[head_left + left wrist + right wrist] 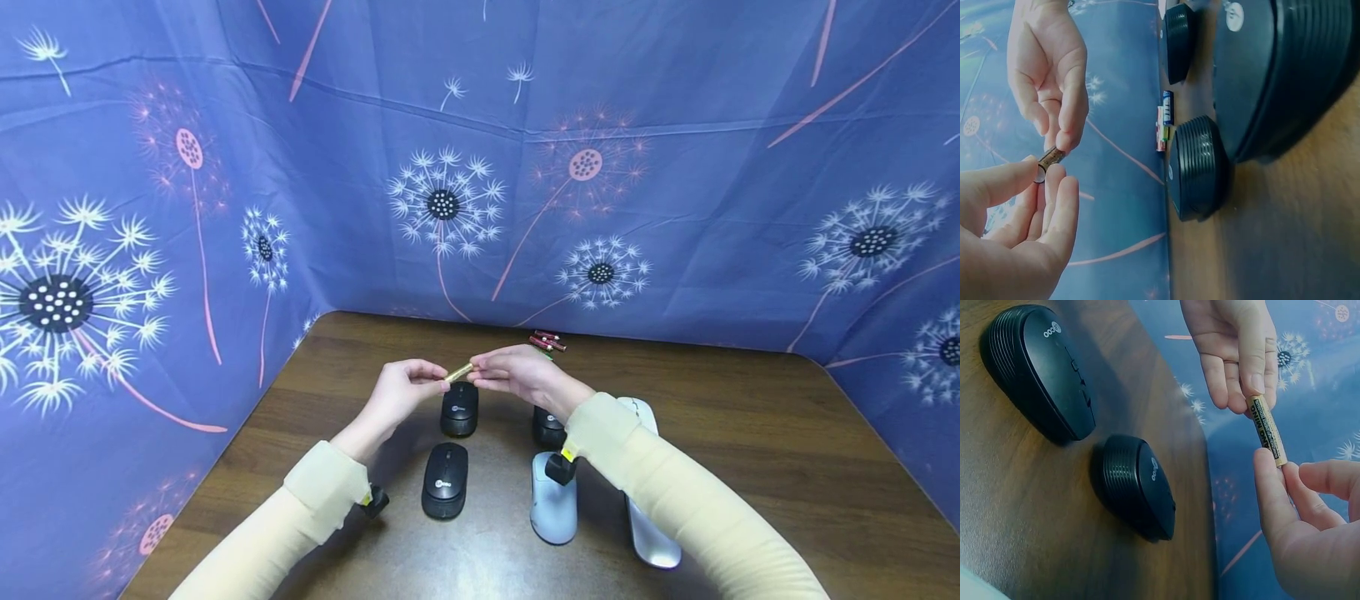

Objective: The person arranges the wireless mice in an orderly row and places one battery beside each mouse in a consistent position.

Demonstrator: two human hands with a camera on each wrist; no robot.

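gold battery (459,372): raised above the table (352,342), bridging the gap between your two hands at a slant; lettering on its wrapper shows in the right wrist view.
left hand (401,387): nearly closed, your thumb and fingers pinching one end of the battery; a pale disc shows at that end.
right hand (525,375): fingertips drawn close around the battery's other end, a light hold.
black mice: one (459,408) is just below the battery, between your hands; another (445,481) lies nearer you; a third (548,432) is partly hidden under your right wrist.
light blue mouse (553,508): nearer you than your right hand.
red batteries (548,342): a small group just beyond your right hand.
handling the battery: let one hand bear it while the other only steadies; its round sides could roll, so press evenly. check both ends by eye; i cannot tell which is positive.
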